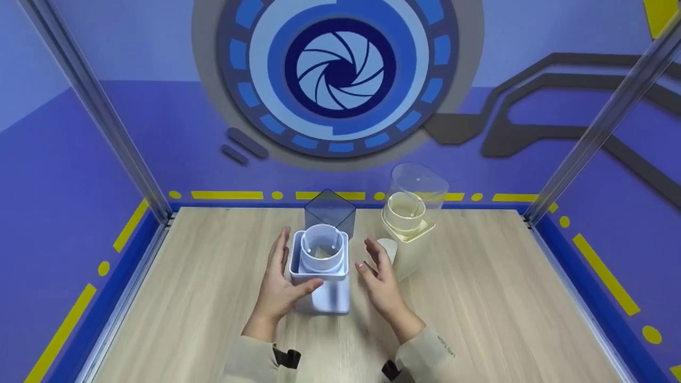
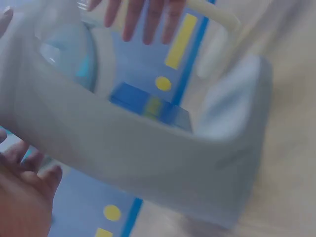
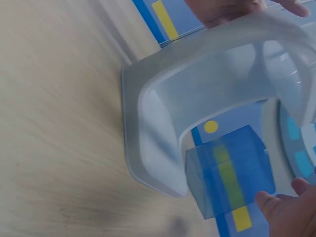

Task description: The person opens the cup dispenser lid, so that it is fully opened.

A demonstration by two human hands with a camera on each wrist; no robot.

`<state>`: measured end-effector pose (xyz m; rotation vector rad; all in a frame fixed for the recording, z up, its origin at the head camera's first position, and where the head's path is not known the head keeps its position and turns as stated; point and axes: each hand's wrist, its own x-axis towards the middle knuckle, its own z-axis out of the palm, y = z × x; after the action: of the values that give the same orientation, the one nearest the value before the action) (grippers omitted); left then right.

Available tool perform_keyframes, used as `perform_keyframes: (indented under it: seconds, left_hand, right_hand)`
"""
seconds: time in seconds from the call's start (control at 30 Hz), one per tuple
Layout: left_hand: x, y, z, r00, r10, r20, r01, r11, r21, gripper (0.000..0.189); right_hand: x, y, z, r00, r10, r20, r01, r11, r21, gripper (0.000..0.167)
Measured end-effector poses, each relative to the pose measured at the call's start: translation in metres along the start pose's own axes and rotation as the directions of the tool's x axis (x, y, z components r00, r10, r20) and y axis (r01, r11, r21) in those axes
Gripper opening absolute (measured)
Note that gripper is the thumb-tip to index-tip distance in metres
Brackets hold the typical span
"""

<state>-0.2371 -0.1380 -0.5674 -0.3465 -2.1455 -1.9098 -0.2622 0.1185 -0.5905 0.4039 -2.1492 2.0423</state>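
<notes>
Workpiece: pale blue-white C-shaped plastic stand, upright on the wood-grain bench right in front of you, between your hands. Your left hand has a loose grip, fingers extended along the stand's side, thumb across the front below the square tray; can't tell if it bears any load. Your right hand has an empty grip, spread, apart from the stand on its other side.

Handling, my read: light, stiff, hollow-moulded, so likely top-heavy. Satin skin could slide under dry fingers; take the tray walls from both sides, low and level, or wrap the column. Don't lift by the round collar; looks thin-walled, has small pale studs inside.

Shapes: column sweeps into a broad foot through generous fillets, soft corners throughout. Tray is a shallow rounded square around the collar.

Behind the stand: smoky-blue transparent square box, crisp edges. Likely rigid and brittle, scratches easily; leave it clearance.

Behind your right hand: cream plastic stand, same sort of tray and collar, with a clear thin-walled hood at its top. Expect that hood to be fragile; mind your knuckles there.
</notes>
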Motion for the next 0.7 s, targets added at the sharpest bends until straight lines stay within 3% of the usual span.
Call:
perform_keyframes:
  seconds: [0.1, 0.3, 0.47, 0.7]
  left_hand:
    - [-0.004, 0.017, 0.004, 0.994, 0.091, -0.068, -0.088, 0.995, 0.046, 0.136]
    - [-0.017, 0.046, 0.022, 0.957, 0.22, -0.187, -0.205, 0.974, 0.096, 0.117]
    - [-0.026, 0.062, 0.044, 0.934, 0.292, -0.206, -0.269, 0.954, 0.131, 0.108]
    - [-0.033, 0.074, 0.079, 0.892, 0.405, -0.198, -0.388, 0.914, 0.119, 0.083]
  right_hand:
    - [-0.007, -0.008, -0.005, 1.0, -0.007, -0.003, 0.007, 1.0, 0.006, 0.065]
    - [-0.02, -0.02, -0.017, 1.0, 0.0, -0.005, 0.0, 0.999, 0.037, 0.066]
    - [-0.027, -0.031, -0.032, 0.999, -0.026, -0.034, 0.027, 0.999, 0.026, 0.064]
    - [-0.03, -0.044, -0.058, 0.989, -0.052, -0.142, 0.053, 0.999, 0.007, 0.063]
